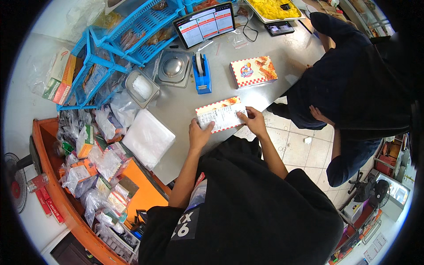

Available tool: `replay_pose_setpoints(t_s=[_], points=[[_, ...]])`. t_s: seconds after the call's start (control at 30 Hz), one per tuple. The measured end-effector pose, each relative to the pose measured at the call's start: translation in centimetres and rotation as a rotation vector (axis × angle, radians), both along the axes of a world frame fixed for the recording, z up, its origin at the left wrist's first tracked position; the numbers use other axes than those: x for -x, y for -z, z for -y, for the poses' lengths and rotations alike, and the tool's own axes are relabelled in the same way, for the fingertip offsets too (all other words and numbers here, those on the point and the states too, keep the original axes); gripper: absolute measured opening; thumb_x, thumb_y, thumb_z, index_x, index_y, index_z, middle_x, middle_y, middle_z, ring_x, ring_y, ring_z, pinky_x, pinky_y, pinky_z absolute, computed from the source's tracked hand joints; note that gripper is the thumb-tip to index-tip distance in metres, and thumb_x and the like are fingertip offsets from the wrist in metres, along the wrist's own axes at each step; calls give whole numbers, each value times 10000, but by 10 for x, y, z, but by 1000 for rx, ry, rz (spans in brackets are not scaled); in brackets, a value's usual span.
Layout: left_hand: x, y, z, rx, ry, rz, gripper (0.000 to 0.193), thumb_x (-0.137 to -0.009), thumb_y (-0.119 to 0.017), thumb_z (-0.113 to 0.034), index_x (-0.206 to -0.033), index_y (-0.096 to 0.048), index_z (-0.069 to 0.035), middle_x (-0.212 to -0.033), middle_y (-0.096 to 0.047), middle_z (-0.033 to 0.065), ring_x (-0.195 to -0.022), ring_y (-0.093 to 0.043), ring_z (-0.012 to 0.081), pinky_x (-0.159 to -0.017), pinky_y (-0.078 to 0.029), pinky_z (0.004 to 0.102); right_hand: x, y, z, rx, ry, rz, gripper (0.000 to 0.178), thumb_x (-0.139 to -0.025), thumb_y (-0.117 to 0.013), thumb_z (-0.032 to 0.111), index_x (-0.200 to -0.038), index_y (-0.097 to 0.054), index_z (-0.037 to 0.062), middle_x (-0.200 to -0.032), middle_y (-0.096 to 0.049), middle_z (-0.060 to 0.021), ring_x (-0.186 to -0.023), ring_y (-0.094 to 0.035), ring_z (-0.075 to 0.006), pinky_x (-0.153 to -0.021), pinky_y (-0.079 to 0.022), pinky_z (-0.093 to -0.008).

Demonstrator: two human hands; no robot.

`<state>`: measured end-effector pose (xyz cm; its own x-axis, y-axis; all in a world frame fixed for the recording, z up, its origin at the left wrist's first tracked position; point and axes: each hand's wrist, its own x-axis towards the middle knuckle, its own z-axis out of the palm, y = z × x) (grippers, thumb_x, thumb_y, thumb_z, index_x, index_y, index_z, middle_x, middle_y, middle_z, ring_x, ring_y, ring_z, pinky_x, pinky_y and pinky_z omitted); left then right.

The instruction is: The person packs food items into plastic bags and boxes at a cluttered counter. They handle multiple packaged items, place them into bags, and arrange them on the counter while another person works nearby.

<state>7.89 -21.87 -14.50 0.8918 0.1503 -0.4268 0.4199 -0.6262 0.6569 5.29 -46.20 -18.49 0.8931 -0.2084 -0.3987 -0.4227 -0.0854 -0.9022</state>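
A small red-and-white checkered food box (pixel 217 106) is at the front edge of the metal table, with a long white printed receipt (pixel 224 118) lying across its top. My left hand (pixel 200 133) closes around the left end, its thumb pressing on the receipt. At the other end, my right hand (pixel 254 122) grips the box, its thumb over the receipt's right part. The fingers beneath are partly hidden. A second box (pixel 253 72) of the same pattern sits farther back. Left of it stands a blue tape dispenser (pixel 202 74).
White plastic sheets or bags (pixel 149 138) lie stacked at my left, near metal containers (pixel 142 88). Blue baskets (pixel 132 42) and a tablet (pixel 205 25) stand behind. Bagged packages fill an orange counter (pixel 48 159). A person in dark clothes (pixel 340 84) stands close on the right.
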Motion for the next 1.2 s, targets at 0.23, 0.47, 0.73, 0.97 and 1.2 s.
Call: replay_pose_setpoints(t_s=[0.23, 0.47, 0.73, 0.97, 1.2], points=[[-20, 9, -23, 759, -216, -345, 545, -799, -800, -185, -1189, -568, 117, -1080, -686, 182, -993, -671, 224, -879, -517, 310, -6, -12, 1, -338, 63, -64, 387, -892, -749, 205, -1180, -639, -31, -969, -715, -93, -808, -683, -148, -674, -585, -288], [-23, -6, -35, 838, -136, -257, 432, -795, -773, -87, -1175, -618, 47, -1123, -697, 145, -1036, -670, 230, -944, -492, 340, -20, -14, -12, -264, -46, -173, 304, -903, -742, 240, -1122, -656, 47, -946, -701, -21, -806, -671, -117, -666, -597, -314], [-56, -1, -69, 890, -201, -289, 451, -772, -768, -12, -1188, -601, 42, -1115, -699, 141, -993, -689, 229, -901, -538, 353, -76, -46, -44, 525, -13, 174, 470, -782, -808, 376, -1045, -668, 13, -909, -698, -143, -812, -676, -264, -745, -545, -375], [-72, 3, -75, 809, -83, -410, 445, -777, -779, -50, -1182, -615, 35, -1113, -701, 149, -968, -702, 232, -855, -570, 375, -173, -58, -99, 259, 0, 25, 362, -802, -808, 233, -1025, -628, 13, -869, -715, -112, -633, -638, -161, -574, -507, -302], [-75, 9, -78, 837, -186, -478, 442, -775, -792, -98, -1167, -623, 17, -1070, -708, 131, -944, -703, 241, -839, -571, 408, -137, -106, -115, -236, 175, -117, 459, -791, -784, 83, -1169, -550, -27, -891, -703, -131, -695, -662, -161, -543, -484, -289]])
